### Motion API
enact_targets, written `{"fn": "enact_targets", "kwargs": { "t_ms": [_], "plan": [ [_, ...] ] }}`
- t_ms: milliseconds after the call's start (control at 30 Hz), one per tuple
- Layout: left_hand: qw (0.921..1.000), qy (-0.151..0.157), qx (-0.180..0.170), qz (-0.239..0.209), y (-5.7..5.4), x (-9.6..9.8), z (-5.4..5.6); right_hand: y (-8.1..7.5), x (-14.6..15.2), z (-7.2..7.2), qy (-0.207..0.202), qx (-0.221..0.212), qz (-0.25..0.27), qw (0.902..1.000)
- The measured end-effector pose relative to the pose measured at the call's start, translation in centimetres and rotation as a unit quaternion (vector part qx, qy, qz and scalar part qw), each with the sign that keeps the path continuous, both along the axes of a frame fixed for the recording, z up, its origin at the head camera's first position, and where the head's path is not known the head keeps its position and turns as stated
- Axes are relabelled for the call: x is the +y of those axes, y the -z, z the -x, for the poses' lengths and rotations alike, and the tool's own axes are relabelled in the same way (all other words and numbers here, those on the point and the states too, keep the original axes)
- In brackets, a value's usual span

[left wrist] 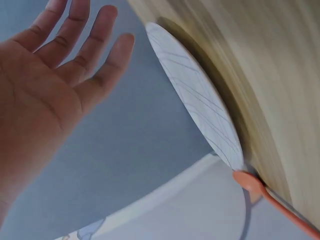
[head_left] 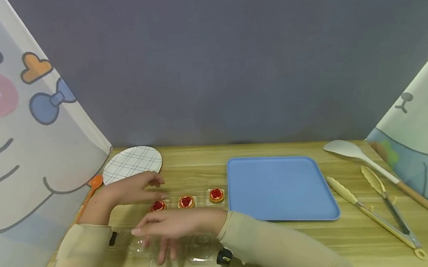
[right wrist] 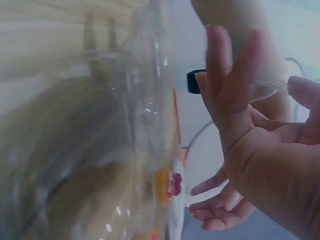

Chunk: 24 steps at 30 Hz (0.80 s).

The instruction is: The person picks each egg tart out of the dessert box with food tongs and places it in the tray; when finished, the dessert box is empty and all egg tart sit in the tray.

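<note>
Three small tarts with red topping, the left tart (head_left: pixel 158 205), the middle tart (head_left: pixel 186 201) and the right tart (head_left: pixel 216 195), sit in clear plastic boxes on the wooden table. My left hand (head_left: pixel 134 189) hovers beside the left tart, fingers spread and loosely bent, with nothing in it. Over the near side of the boxes reaches my right hand (head_left: pixel 179 224). Between its thumb and fingers, in the right wrist view, it holds a clear plastic lid (right wrist: pixel 270 92), whose outline is faint. Another clear lid (head_left: pixel 202 247) lies open toward me.
A blue tray (head_left: pixel 278 188) lies right of the tarts. Beyond it are yellow-tipped tongs (head_left: pixel 378 211) and a white ladle (head_left: pixel 346 148) with a wooden handle. A checked round board (head_left: pixel 132 162) and an orange spoon (head_left: pixel 96 182) lie at the left. Printed panels stand on both sides.
</note>
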<state>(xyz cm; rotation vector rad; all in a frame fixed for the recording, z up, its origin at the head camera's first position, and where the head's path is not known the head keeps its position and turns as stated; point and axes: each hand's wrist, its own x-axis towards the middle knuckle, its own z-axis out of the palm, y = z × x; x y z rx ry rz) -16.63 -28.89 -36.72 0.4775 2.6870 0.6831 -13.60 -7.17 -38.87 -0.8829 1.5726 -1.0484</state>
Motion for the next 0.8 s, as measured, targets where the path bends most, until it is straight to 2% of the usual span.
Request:
{"fn": "enact_targets", "kwargs": {
  "t_ms": [167, 500, 800],
  "plan": [
    [0.9994, -0.015, -0.03, 0.004, 0.2, -1.1, -0.9, 0.8, -1.9, -0.4, -0.008, 0.015, -0.035, 0.9992],
    [0.9986, -0.021, -0.045, -0.015, 1.1, -2.8, -2.4, 1.9, -3.1, -0.9, -0.015, 0.035, -0.069, 0.9969],
    [0.9989, -0.029, -0.031, -0.021, 1.5, -3.0, -2.9, 1.7, -2.4, -0.6, -0.003, 0.075, -0.068, 0.9948]
  ]
}}
